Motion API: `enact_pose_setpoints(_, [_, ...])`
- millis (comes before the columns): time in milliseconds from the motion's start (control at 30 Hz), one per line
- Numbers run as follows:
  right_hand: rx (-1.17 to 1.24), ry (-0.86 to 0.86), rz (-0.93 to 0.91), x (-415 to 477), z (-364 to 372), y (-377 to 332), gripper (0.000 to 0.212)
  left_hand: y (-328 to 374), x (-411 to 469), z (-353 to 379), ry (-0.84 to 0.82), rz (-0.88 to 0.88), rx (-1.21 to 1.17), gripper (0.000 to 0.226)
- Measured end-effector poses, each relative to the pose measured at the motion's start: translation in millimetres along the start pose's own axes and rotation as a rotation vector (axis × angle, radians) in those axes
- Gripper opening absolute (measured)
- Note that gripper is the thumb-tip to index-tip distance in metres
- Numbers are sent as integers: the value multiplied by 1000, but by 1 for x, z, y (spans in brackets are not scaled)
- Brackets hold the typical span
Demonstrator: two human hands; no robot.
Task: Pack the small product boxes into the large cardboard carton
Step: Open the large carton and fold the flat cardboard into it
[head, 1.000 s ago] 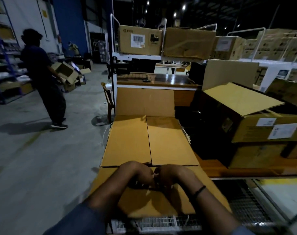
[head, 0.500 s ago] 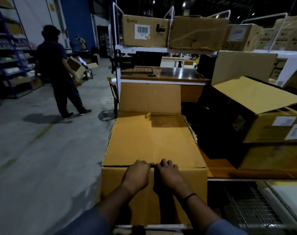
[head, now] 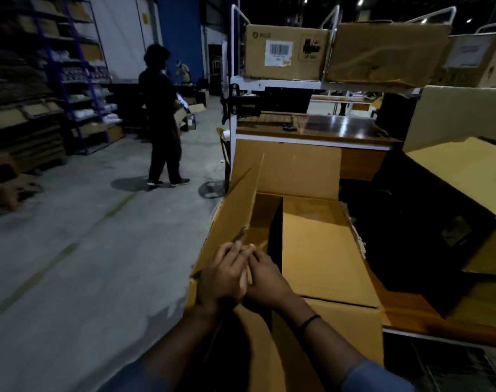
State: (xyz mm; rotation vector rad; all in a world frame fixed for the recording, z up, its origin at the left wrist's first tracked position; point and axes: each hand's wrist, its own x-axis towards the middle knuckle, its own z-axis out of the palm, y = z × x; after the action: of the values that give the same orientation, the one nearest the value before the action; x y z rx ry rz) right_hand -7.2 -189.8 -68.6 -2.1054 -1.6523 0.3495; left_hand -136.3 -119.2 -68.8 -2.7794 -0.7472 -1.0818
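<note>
The large cardboard carton [head: 340, 332] stands right in front of me. Its left top flap [head: 235, 210] is tilted up and its right flap [head: 323, 250] lies flat, with a dark gap between them. The far flap [head: 292, 168] stands upright. My left hand [head: 224, 275] grips the near corner of the raised left flap. My right hand [head: 266, 281] sits pressed against the left one, its fingers curled at the same flap edge. The carton's inside is dark. No small product boxes are in view.
Another open carton [head: 467, 171] lies close on the right. A wooden table [head: 326, 125] and a rack with boxes [head: 283, 52] stand behind. A person [head: 162, 114] stands on the concrete floor to the left, near shelving [head: 71, 80].
The left flap, flat half a second ago, has been lifted up and leftward by my hands, opening a gap. The person on the left has walked toward the middle.
</note>
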Motion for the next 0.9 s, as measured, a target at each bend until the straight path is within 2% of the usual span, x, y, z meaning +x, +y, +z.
enact_pose_setpoints(133, [-2,-59,-91,26,10,-22,80,-25,11,-23,-47,-78,212,53])
enact_pose_setpoints(267, [-65,-152,-97,51,29,-43,77,-44,11,-35,-247,-400,392,37])
enact_pose_setpoints(400, [-112,-200,-87,79,48,-58,85,-84,13,-30,-515,-521,498,47])
enact_pose_setpoints(500, [-91,-233,-15,88,59,-71,72,-115,9,-19,-740,-521,368,47])
enact_pose_setpoints(567, [-123,-240,-1,93,66,-79,60,-129,7,-16,-804,-542,209,45])
enact_pose_setpoints(633, [-145,-254,17,93,77,-84,56,-134,3,-16,-875,-547,96,43])
enact_pose_setpoints(733, [-122,-235,60,86,97,-90,68,-136,2,-13,-941,-535,1,44])
enact_pose_setpoints(900, [-89,-175,173,85,101,-89,104,-144,14,6,-945,-519,-13,43])
